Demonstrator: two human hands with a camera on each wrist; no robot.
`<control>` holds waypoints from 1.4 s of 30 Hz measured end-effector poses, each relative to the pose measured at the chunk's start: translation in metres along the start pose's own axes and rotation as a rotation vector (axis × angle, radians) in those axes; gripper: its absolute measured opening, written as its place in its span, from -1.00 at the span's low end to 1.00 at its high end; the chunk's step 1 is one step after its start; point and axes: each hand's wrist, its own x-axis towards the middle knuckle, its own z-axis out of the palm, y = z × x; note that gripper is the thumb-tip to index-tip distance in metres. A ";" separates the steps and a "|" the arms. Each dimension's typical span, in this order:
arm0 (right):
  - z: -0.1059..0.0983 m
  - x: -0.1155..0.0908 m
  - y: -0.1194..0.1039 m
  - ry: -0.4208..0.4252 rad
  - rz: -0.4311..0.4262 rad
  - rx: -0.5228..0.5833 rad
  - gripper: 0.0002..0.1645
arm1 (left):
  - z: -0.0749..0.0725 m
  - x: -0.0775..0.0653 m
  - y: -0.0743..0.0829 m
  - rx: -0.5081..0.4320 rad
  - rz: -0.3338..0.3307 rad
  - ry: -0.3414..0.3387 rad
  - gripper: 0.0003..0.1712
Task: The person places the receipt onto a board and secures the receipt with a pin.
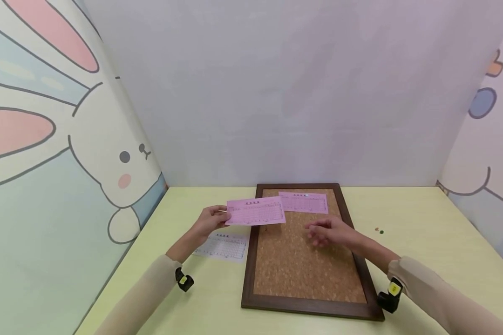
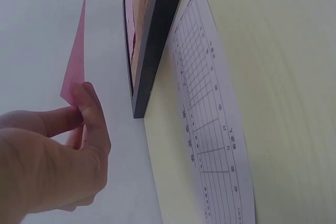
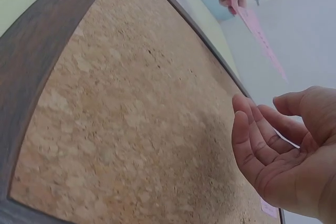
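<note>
My left hand (image 1: pixel 211 221) pinches a pink printed form (image 1: pixel 255 211) by its left end and holds it up over the left edge of a cork board (image 1: pixel 306 265). In the left wrist view, thumb and fingers of the left hand (image 2: pixel 63 150) grip the pink form (image 2: pixel 76 64) at one corner. Above the cork hovers my right hand (image 1: pixel 333 232), its fingers loosely bent and nothing in them, as the right wrist view of that hand (image 3: pixel 294 156) also shows. A second pink form (image 1: pixel 306 203) lies at the board's far end with a small pale pin (image 1: pixel 306 195) at its top.
A white printed form (image 1: pixel 224 246) lies on the pale yellow table (image 1: pixel 436 260), left of the board and partly behind the left hand. Two tiny items, one green (image 1: pixel 382 231), sit right of the board. Walls with cartoon drawings (image 1: pixel 125 163) enclose the table.
</note>
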 end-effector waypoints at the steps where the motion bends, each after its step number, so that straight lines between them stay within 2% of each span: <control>1: 0.002 0.001 0.000 0.003 -0.006 0.007 -0.46 | 0.002 0.000 0.000 -0.002 0.005 -0.007 -0.63; 6: 0.009 0.004 -0.002 0.009 -0.024 0.028 -0.41 | 0.011 0.000 -0.002 0.009 0.002 -0.028 -0.63; 11: 0.014 0.007 -0.006 0.042 -0.004 0.023 -0.47 | 0.023 0.002 -0.003 0.014 -0.011 -0.054 -0.65; 17: 0.015 0.009 -0.010 0.074 0.007 0.052 -0.55 | 0.037 0.005 -0.004 0.021 -0.003 -0.087 -0.66; 23: 0.013 0.009 -0.007 0.100 0.023 0.090 -0.49 | 0.049 0.007 -0.007 0.034 -0.006 -0.096 -0.66; 28: 0.011 0.009 -0.001 0.132 0.063 0.101 -0.53 | 0.056 0.010 -0.010 0.034 -0.033 -0.096 -0.67; 35: 0.007 0.010 0.007 0.150 0.074 0.130 -0.57 | 0.061 0.012 -0.013 0.047 -0.048 -0.106 -0.65; 42: 0.003 0.013 0.013 0.202 0.123 0.154 -0.59 | 0.069 0.017 -0.016 0.026 -0.042 -0.161 -0.61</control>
